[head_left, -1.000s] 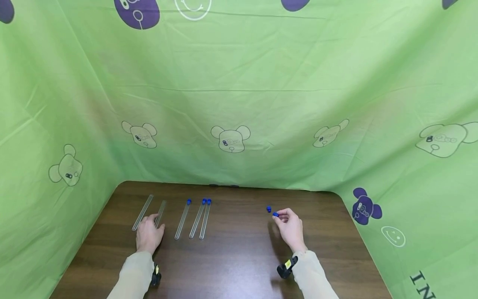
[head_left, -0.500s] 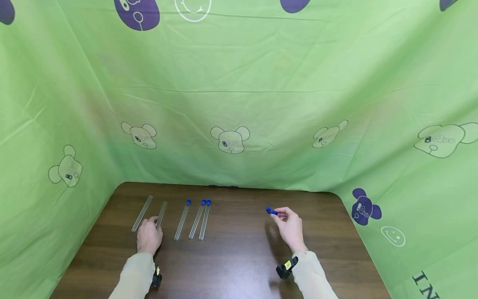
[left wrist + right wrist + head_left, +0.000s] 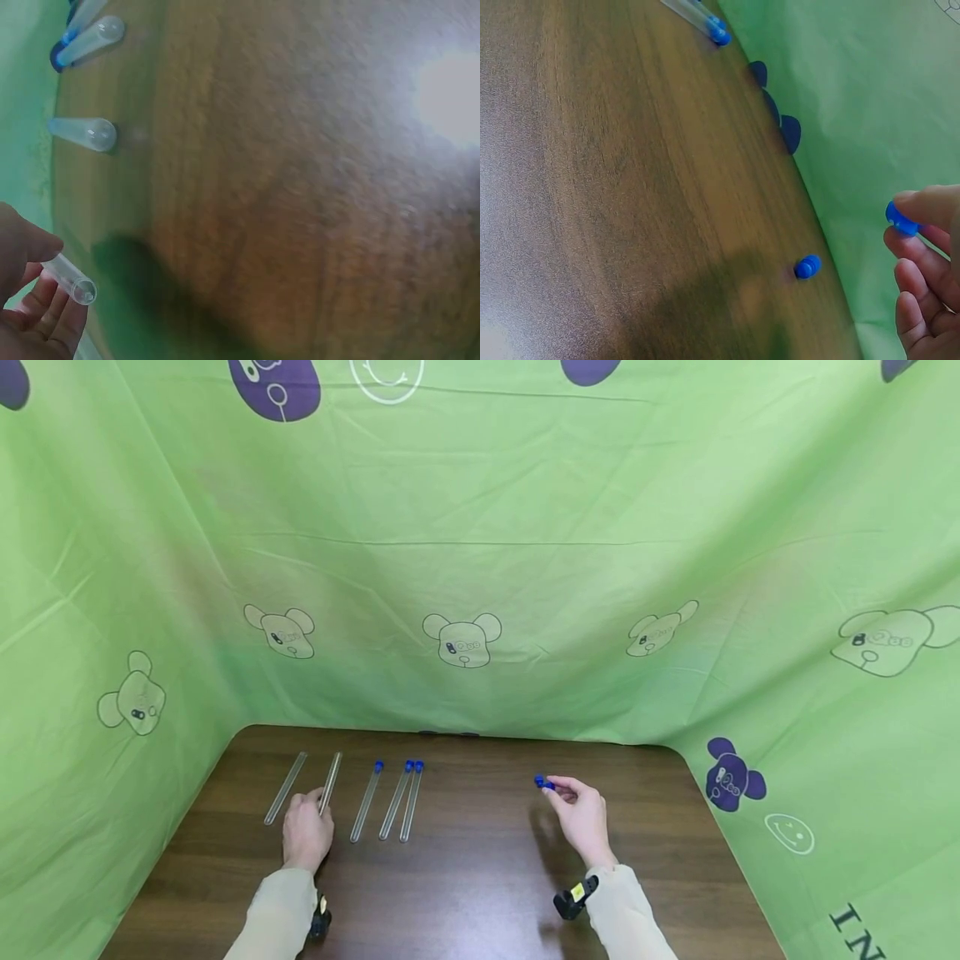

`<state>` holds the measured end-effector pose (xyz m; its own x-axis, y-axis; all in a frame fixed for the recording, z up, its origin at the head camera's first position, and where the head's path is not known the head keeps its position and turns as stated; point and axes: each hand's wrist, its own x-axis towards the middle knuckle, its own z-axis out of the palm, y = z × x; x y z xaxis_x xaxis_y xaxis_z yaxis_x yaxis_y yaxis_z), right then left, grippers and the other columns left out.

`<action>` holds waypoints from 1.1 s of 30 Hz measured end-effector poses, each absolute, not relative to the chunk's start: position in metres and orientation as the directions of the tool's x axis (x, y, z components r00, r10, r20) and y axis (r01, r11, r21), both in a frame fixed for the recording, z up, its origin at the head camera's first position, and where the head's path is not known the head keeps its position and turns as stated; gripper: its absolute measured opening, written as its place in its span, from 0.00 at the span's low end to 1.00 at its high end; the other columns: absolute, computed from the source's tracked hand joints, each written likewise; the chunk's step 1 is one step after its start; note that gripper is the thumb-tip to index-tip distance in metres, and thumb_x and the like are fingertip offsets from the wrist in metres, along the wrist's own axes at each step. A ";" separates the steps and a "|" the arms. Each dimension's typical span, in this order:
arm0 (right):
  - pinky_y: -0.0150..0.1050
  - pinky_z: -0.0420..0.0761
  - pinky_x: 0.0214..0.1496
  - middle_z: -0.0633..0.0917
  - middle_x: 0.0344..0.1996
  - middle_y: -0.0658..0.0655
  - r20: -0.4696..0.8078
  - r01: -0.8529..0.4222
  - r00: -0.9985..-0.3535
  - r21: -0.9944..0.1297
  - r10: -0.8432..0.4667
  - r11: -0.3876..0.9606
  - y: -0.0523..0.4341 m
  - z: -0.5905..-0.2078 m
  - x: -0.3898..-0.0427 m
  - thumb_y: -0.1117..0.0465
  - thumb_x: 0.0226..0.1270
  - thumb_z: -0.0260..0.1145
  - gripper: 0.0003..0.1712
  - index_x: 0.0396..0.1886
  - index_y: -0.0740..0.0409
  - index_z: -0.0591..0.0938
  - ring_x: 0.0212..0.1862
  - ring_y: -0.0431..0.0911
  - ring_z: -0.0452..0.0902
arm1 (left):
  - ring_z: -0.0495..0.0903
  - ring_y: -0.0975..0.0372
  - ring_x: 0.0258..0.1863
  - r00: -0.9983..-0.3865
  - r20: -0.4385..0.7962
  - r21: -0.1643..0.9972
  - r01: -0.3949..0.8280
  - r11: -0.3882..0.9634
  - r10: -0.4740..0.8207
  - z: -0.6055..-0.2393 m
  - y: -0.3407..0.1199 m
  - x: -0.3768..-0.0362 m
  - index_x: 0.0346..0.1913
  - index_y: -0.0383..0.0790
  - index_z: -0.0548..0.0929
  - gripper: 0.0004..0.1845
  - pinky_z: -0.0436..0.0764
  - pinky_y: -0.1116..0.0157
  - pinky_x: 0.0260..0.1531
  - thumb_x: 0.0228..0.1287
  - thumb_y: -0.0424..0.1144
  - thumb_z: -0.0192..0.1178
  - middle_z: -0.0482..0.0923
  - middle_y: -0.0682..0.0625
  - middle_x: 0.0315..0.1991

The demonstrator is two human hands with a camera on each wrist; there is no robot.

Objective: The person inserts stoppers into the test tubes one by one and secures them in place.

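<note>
Pinching the tube [image 3: 332, 774] between thumb and fingers, the left hand [image 3: 306, 835] sits toward the table's 9 o'clock in the head view, the tube's far end pointing near 1 o'clock. No cap shows on it; which end is its mouth, I cannot tell. Well apart at the tube's 3 o'clock, the right hand [image 3: 581, 825] has thumb and forefinger clamped on a blue cap [image 3: 900, 218], its other fingers bent and free.

Judging from the capped tubes, the step in hand looks like picking up one tube and one cap for fitting. The next move probably calls for bringing both hands together, lining mouth and cap up, then pressing gently without squeezing the thin tube.

Just beside the held cap, toward 10 o'clock, lies a loose cap [image 3: 808, 266]. A bare tube [image 3: 285, 789] lies at the held tube's 9 o'clock; three capped tubes [image 3: 365, 803] lie toward 4 o'clock, caps facing 12. All rest on the brown table [image 3: 465, 885], green cloth [image 3: 465, 568] beyond its 12 o'clock edge.
</note>
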<state>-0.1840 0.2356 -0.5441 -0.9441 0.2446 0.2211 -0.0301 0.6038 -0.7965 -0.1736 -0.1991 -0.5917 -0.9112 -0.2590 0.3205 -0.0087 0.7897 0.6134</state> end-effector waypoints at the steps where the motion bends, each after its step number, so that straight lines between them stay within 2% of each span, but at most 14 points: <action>1: 0.39 0.78 0.40 0.89 0.32 0.53 0.226 -0.033 -0.942 -0.796 0.246 0.604 0.236 -0.545 -0.184 0.63 0.63 0.76 0.13 0.47 0.60 0.90 0.36 0.48 0.82 | 0.79 0.34 0.41 -0.909 0.326 0.623 0.000 0.783 -0.259 -0.591 -0.198 -0.174 0.54 0.22 0.81 0.18 0.78 0.40 0.43 0.60 0.23 0.63 0.77 0.30 0.40; 10: 0.43 0.78 0.44 0.89 0.35 0.55 0.234 -0.040 -0.940 -0.797 0.248 0.603 0.236 -0.544 -0.179 0.64 0.64 0.74 0.14 0.49 0.59 0.89 0.38 0.49 0.83 | 0.80 0.41 0.41 -0.932 0.277 0.665 0.012 0.747 -0.232 -0.582 -0.190 -0.178 0.58 0.26 0.80 0.19 0.78 0.43 0.44 0.65 0.26 0.62 0.80 0.37 0.38; 19: 0.39 0.78 0.44 0.89 0.38 0.55 0.217 -0.024 -0.941 -0.808 0.259 0.588 0.236 -0.541 -0.181 0.63 0.66 0.72 0.14 0.51 0.58 0.89 0.40 0.49 0.84 | 0.86 0.47 0.37 -0.932 0.294 0.691 0.052 0.721 -0.214 -0.570 -0.183 -0.181 0.60 0.31 0.80 0.19 0.80 0.45 0.40 0.68 0.28 0.63 0.87 0.42 0.37; 25: 0.37 0.80 0.44 0.90 0.39 0.55 0.209 -0.020 -0.942 -0.816 0.261 0.578 0.235 -0.542 -0.183 0.63 0.66 0.73 0.14 0.50 0.57 0.90 0.39 0.48 0.85 | 0.87 0.49 0.39 -0.943 0.264 0.705 0.047 0.708 -0.200 -0.563 -0.175 -0.182 0.62 0.36 0.80 0.20 0.82 0.46 0.40 0.68 0.29 0.64 0.88 0.42 0.41; 33: 0.32 0.80 0.42 0.90 0.39 0.56 0.234 -0.045 -0.937 -0.817 0.259 0.575 0.234 -0.538 -0.183 0.63 0.66 0.73 0.14 0.51 0.59 0.89 0.39 0.48 0.85 | 0.88 0.49 0.38 -0.937 0.298 0.726 0.099 0.681 -0.182 -0.557 -0.166 -0.183 0.62 0.34 0.81 0.21 0.84 0.47 0.40 0.66 0.28 0.66 0.88 0.39 0.41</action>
<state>-0.1827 0.2340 -0.5382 -0.9370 0.2593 0.2342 -0.0452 0.5749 -0.8170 -0.1832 -0.1656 -0.5568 -0.9369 -0.1824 0.2982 0.0985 0.6807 0.7259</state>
